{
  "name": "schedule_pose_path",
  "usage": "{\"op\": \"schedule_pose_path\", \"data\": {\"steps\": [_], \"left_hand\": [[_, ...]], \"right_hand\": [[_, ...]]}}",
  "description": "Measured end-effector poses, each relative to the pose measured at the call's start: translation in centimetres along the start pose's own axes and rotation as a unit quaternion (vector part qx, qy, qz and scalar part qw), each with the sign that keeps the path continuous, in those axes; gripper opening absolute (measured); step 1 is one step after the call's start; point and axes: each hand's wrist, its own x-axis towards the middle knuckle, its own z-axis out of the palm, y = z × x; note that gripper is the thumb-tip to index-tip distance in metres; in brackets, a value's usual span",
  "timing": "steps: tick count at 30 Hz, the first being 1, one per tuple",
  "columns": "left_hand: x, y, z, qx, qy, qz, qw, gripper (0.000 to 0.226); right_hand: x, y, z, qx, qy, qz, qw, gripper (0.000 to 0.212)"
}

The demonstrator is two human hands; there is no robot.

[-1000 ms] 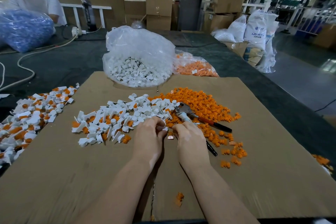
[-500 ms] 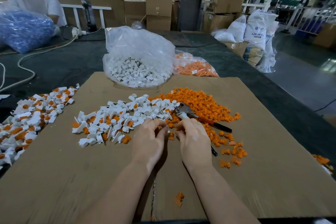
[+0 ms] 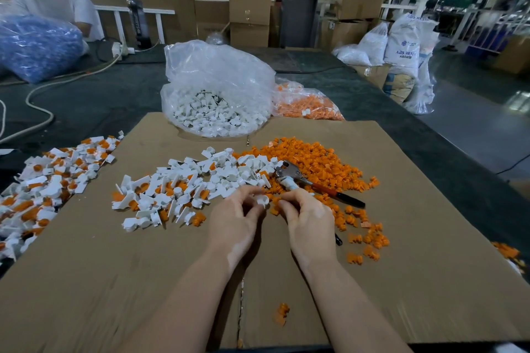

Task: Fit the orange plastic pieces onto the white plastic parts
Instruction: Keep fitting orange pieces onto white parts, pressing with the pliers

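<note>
My left hand (image 3: 233,221) pinches a small white plastic part (image 3: 262,200) at its fingertips, open end up. My right hand (image 3: 308,219) is beside it with fingers curled; what it holds is hidden by the fingers. Both hands hover over the cardboard sheet (image 3: 143,281). A pile of white parts (image 3: 200,180), some with orange pieces in them, lies left of the hands. A heap of loose orange pieces (image 3: 321,163) lies behind and to the right.
Pliers with red-and-black handles (image 3: 312,185) lie on the orange heap. A clear bag of white parts (image 3: 218,94) and a bag of orange pieces (image 3: 307,104) stand behind. Fitted parts (image 3: 48,180) lie at the left edge. A person sits at far left.
My hands drew slightly apart and nearer to me. The white part now shows at my left fingertips between the two hands.
</note>
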Motion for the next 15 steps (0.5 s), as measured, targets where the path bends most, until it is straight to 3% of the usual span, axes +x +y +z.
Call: {"op": "schedule_pose_path", "data": {"steps": [3,15], "left_hand": [[-0.01,-0.02,-0.09,-0.014,-0.002,-0.001,1.000,0.029],[-0.14,0.23,-0.42,-0.025,-0.042,0.001,0.999,0.020]], "right_hand": [[0.01,0.08,0.09,-0.006,-0.004,0.002,1.000,0.010],[-0.12,0.15,0.51,-0.099,-0.025,-0.054,0.993,0.016]]}}
